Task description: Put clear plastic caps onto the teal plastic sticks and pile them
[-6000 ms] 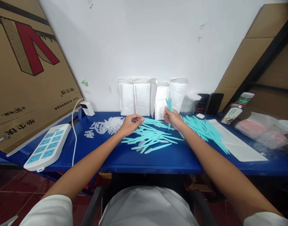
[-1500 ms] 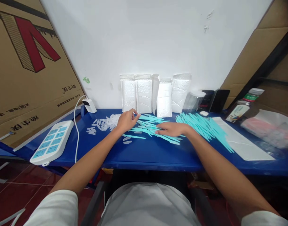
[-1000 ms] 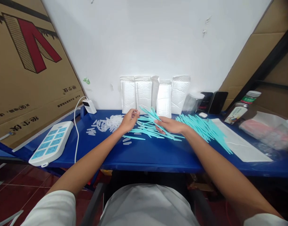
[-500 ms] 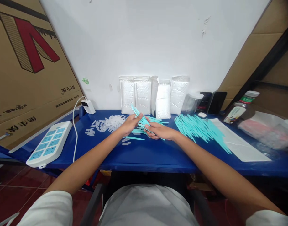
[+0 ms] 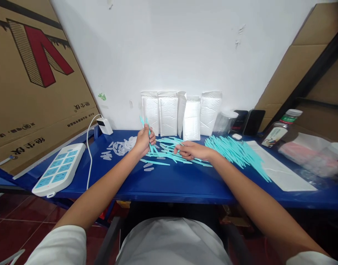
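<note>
Long, slim turquoise plastic sticks [image 5: 229, 150]: smooth, matt. Small translucent whitish plastic slips [image 5: 121, 147]: smooth. White rectangular padded mailers [image 5: 169, 117]: dimpled, soft sheen to my eye. Broad blue tabletop [image 5: 174, 186]: smooth, glossy. Large brown cardboard carton [image 5: 22, 106]: matt.

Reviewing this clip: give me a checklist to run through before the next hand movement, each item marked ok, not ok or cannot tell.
1. Left hand gripping teal sticks: ok.
2. Right hand free of sticks: cannot tell; it curls over the middle teal pile.
3. Translucent pieces all in one heap: not ok; some lie apart.
4. White padded mailers standing at the wall: ok.
5. Power strip apart from both hands: ok.
</note>
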A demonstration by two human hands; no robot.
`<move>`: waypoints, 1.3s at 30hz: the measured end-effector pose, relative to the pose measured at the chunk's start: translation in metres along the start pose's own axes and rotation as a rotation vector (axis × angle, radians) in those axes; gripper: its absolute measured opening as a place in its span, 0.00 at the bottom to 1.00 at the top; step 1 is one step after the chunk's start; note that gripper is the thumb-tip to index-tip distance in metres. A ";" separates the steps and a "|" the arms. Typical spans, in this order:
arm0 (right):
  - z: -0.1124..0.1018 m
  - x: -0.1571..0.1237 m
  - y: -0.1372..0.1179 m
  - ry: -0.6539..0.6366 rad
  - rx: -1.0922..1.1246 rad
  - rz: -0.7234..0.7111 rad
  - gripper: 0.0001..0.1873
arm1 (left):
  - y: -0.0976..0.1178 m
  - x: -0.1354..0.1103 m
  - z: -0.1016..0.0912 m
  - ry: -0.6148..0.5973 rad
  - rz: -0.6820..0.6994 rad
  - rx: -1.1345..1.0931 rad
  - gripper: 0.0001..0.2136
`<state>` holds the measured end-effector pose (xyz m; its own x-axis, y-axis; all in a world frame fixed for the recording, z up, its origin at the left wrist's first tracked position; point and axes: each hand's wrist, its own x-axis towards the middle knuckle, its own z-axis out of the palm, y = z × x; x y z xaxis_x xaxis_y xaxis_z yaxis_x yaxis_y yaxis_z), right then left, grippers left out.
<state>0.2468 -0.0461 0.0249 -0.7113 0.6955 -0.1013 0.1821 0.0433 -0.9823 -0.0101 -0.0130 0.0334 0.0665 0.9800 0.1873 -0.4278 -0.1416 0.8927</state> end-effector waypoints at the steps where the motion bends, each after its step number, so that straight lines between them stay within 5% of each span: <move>1: -0.002 0.000 0.000 0.050 0.034 -0.019 0.25 | 0.001 -0.001 0.000 -0.013 -0.015 0.005 0.27; 6: -0.002 0.005 -0.002 0.257 0.145 -0.120 0.27 | 0.003 -0.012 0.008 -0.141 -0.143 0.068 0.30; 12: 0.005 0.007 -0.002 0.304 0.047 -0.112 0.32 | 0.000 -0.023 0.014 -0.335 -0.182 0.164 0.30; 16: 0.010 0.007 -0.003 0.228 -0.030 -0.102 0.36 | -0.003 -0.026 0.016 -0.344 -0.183 0.162 0.22; 26: 0.021 0.009 -0.002 0.054 -0.173 -0.103 0.40 | -0.018 -0.030 0.021 -0.419 -0.185 0.229 0.24; 29: 0.017 0.010 -0.002 0.171 -0.185 -0.085 0.40 | -0.020 -0.028 0.019 -0.357 -0.158 0.230 0.24; 35: -0.001 0.012 -0.002 0.686 0.038 -0.227 0.26 | -0.019 -0.023 0.015 -0.269 -0.177 0.205 0.24; 39: -0.005 0.007 -0.009 0.723 0.128 -0.326 0.17 | -0.018 -0.023 0.016 -0.278 -0.186 0.182 0.25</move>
<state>0.2432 -0.0379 0.0333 -0.0918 0.9563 0.2776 -0.0696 0.2719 -0.9598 0.0106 -0.0355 0.0190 0.3811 0.9194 0.0968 -0.2202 -0.0114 0.9754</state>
